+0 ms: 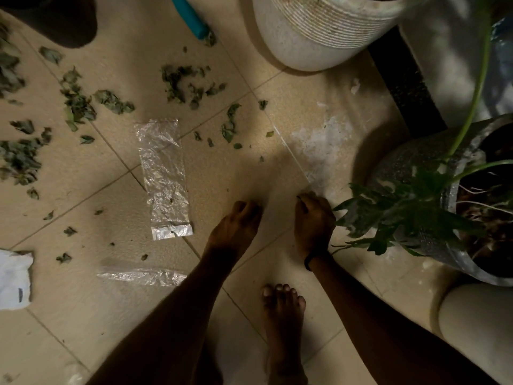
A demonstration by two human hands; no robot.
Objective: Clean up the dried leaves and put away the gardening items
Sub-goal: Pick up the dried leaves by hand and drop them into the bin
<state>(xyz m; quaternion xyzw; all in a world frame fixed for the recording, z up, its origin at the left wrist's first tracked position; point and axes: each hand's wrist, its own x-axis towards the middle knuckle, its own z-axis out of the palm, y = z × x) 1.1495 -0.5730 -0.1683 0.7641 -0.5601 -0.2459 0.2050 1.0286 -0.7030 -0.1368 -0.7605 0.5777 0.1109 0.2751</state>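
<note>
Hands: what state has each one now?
Left hand: fingers curled; holding cannot be told.
Right hand: closed, holding the clear plastic sheet by its edge.

Beige tiled floor (236, 168): dried leaves (77, 104) strewn across its left half, a clear plastic bag (163, 176) lying flat mid-floor, a crumpled piece (141, 276) nearer, white pot (313, 34) and grey pot (410, 162) standing right, teal handle (188, 15) up top.

The floor tiles (116, 307) looked matt and finely speckled, with a chalky white patch (319, 145). The clear plastic bag (162, 176) was thin, crinkled and glossy. The dried leaves (77, 101) were crumpled and dull. The white pot (305, 48) seemed matt, banded with ribbed cord, and the grey pot (410, 159) was grainy. The teal handle (188, 16) looked like smooth plastic.
</note>
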